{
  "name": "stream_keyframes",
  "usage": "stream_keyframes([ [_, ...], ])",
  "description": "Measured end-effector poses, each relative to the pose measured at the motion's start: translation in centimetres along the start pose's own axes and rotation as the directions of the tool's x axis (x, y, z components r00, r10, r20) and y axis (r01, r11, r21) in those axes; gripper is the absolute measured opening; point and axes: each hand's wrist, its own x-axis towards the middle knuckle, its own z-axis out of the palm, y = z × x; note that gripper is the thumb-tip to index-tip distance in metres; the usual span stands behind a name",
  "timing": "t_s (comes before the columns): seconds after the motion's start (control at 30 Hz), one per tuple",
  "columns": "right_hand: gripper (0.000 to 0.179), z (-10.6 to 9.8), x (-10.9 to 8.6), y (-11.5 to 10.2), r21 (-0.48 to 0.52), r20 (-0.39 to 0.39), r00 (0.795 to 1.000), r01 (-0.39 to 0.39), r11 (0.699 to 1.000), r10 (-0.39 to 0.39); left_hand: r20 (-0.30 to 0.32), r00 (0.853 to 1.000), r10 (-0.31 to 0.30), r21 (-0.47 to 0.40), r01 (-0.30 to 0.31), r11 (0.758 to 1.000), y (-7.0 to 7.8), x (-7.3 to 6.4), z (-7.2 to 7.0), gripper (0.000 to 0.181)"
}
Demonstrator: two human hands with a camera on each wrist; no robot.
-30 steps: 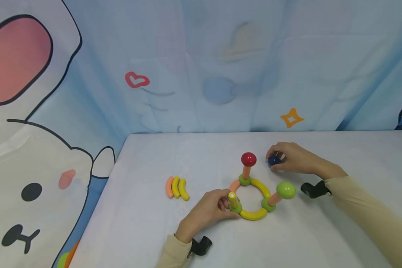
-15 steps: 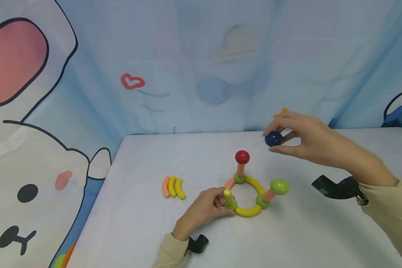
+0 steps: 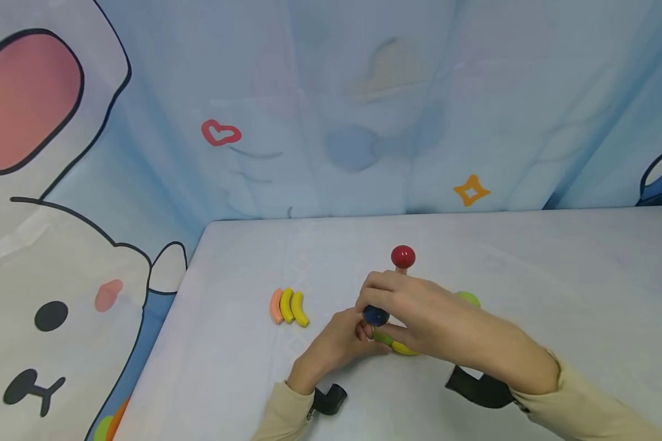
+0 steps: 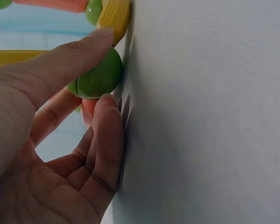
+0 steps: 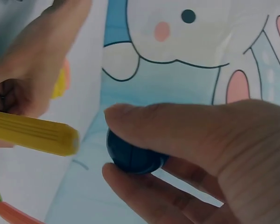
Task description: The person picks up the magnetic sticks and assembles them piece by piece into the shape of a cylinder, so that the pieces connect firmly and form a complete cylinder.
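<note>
My left hand (image 3: pixel 333 346) holds a green ball connector (image 4: pixel 100 77) at the near left of a toy ring, with the thumb and fingers on either side of it. A yellow rod (image 5: pixel 32 133) stands up from that part of the ring. Between the thumb and fingers of my right hand (image 3: pixel 430 315) is a dark blue ball (image 5: pixel 133 154), a short gap from the rod's free end in the right wrist view. A red ball (image 3: pixel 403 256) tops a pink rod behind. The right hand mostly hides the ring's yellow curved piece (image 3: pixel 404 348) and a light green ball (image 3: pixel 467 298).
Left of the ring, a pink curved piece (image 3: pixel 276 306) and two yellow curved pieces (image 3: pixel 300 309) lie side by side on the white table (image 3: pixel 226 367). Behind the table's far edge hangs a blue printed curtain (image 3: pixel 331 122).
My right hand lifted the dark blue ball from the table's right side, then carried it left and nearer, over the yellow rod. The left hand stays at the ring.
</note>
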Motion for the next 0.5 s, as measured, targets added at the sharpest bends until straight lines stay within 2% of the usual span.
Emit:
stream_keyframes([
  [0.13, 0.032, 1.4, 0.1, 0.6, -0.07, 0.002, 1.0, -0.027, 0.997, 0.027, 0.0, 1.0, -0.006, 0.003, 0.006, 1.0, 0.0, 0.0, 0.0, 0.03],
  [0.27, 0.034, 1.8, 0.1, 0.9, -0.126, 0.01, 0.999, -0.037, 0.991, 0.039, -0.006, 1.0, 0.002, 0.018, -0.002, 1.0, 0.0, 0.0, 0.0, 0.03],
  [0.43, 0.032, 0.9, -0.4, 0.6, -0.108, -0.002, 0.998, -0.067, 0.992, 0.067, -0.01, 1.0, -0.007, 0.008, 0.007, 1.0, 0.1, 0.0, 0.1, 0.029],
  [0.5, 0.034, -0.1, -1.0, 0.5, -0.088, -0.041, 0.997, -0.076, 0.993, 0.072, -0.01, 1.0, -0.007, 0.004, 0.007, 1.0, 0.1, 0.0, 0.1, 0.028],
])
